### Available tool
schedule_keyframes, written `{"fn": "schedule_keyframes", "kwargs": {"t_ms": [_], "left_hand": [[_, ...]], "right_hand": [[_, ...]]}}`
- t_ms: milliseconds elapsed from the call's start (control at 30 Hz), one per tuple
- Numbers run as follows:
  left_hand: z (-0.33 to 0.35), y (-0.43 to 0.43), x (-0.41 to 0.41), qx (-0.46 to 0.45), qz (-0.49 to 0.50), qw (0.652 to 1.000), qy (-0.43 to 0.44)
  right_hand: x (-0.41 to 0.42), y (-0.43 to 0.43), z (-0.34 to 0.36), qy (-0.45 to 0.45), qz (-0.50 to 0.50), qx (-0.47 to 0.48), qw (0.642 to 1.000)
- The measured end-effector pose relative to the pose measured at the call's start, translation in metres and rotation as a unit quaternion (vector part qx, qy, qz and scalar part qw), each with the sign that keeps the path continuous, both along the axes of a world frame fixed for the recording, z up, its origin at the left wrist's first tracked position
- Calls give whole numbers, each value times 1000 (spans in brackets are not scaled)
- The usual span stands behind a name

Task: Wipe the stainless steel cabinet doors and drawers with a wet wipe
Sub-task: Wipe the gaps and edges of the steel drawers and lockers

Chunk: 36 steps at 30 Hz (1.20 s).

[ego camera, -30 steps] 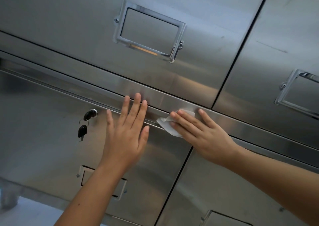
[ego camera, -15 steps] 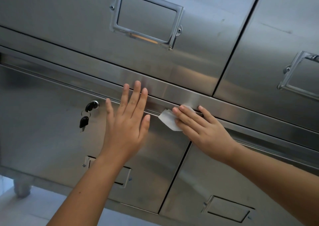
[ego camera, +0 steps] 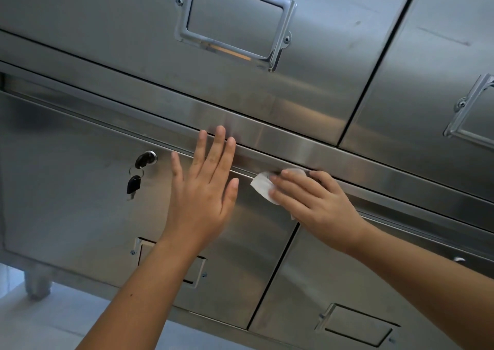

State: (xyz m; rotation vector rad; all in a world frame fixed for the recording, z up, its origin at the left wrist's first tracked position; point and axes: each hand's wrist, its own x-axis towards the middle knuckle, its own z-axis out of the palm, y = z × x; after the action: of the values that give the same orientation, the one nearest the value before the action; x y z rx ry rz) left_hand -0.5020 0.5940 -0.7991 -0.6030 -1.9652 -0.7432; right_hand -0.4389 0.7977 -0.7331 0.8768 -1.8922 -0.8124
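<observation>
On the steel cabinet door [ego camera: 80,189], the right hand [ego camera: 318,208] grip presses the wipe [ego camera: 260,186] flat.

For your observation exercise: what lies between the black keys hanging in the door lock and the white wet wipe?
In the head view, the open left hand lies flat on the steel door between the black keys and the white wet wipe, which the right hand presses down.

Both forearms are bare right to the frame edge, so no sleeves, watch or bracelets showing. Left hand [ego camera: 203,197] has no rings, nails short and unpainted. Right hand [ego camera: 315,205], over at 3 o'clock from it, same deal: plain fingers, trimmed nails. There's one tiny dark mole on the left forearm, toward 7 o'clock from the wrist.
</observation>
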Motion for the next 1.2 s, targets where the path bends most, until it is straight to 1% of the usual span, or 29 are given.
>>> {"fn": "schedule_keyframes", "kwargs": {"t_ms": [233,533,633,700,733,800,867,967,1033,1100,1200], "left_hand": [[-2,5,1,-6,-3,1000,-2],[-3,0,2,-6,2,1000,5],[0,-8,6,-3,1,1000,11],[10,-13,11,2,-2,1000,18],[17,-16,14,7,0,1000,22],[30,-19,22,30,3,999,26],[46,-20,31,56,7,998,20],[69,-20,47,57,11,998,-17],[90,-20,55,44,11,998,-51],[117,-21,63,38,14,995,-87],[166,-21,72,29,30,992,-118]], "right_hand": [[1,-7,-3,-32,-1,-55,998],[7,-29,-10,-42,61,-152,986],[9,-40,-13,-62,79,-212,972],[9,-48,-9,-97,92,-278,951],[9,-52,-5,-128,105,-313,935],[10,-61,5,-191,142,-380,894],[9,-69,21,-234,171,-427,857],[6,-78,51,-292,199,-465,812],[5,-81,76,-317,204,-481,792],[6,-84,104,-341,207,-496,771],[10,-88,149,-387,202,-527,729]]}}
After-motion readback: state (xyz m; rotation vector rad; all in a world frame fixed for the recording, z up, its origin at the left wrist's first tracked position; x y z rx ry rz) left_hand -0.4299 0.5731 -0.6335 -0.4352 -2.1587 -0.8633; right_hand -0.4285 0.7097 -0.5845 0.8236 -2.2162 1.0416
